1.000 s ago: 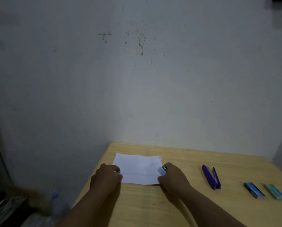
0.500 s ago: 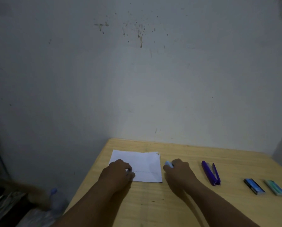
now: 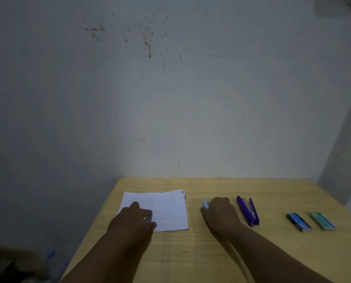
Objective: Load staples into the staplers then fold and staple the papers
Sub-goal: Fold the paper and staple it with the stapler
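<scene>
A folded white paper (image 3: 162,209) lies flat on the wooden table (image 3: 211,252), with a row of staples along its near part. My left hand (image 3: 133,219) rests on the paper's near left corner, fingers curled. My right hand (image 3: 219,215) sits to the right of the paper and holds a light blue stapler (image 3: 205,204), of which only the tip shows. A purple stapler (image 3: 248,210) lies hinged apart just right of that hand.
Two staple boxes lie at the right: a blue and black one (image 3: 299,221) and a teal one (image 3: 322,220). A grey stained wall (image 3: 170,99) rises behind the table. A plastic bottle with a blue cap (image 3: 51,254) stands below the table's left edge.
My right hand has moved right with the light blue stapler, off the paper's edge towards the purple stapler. My left hand has slid further onto the paper.
</scene>
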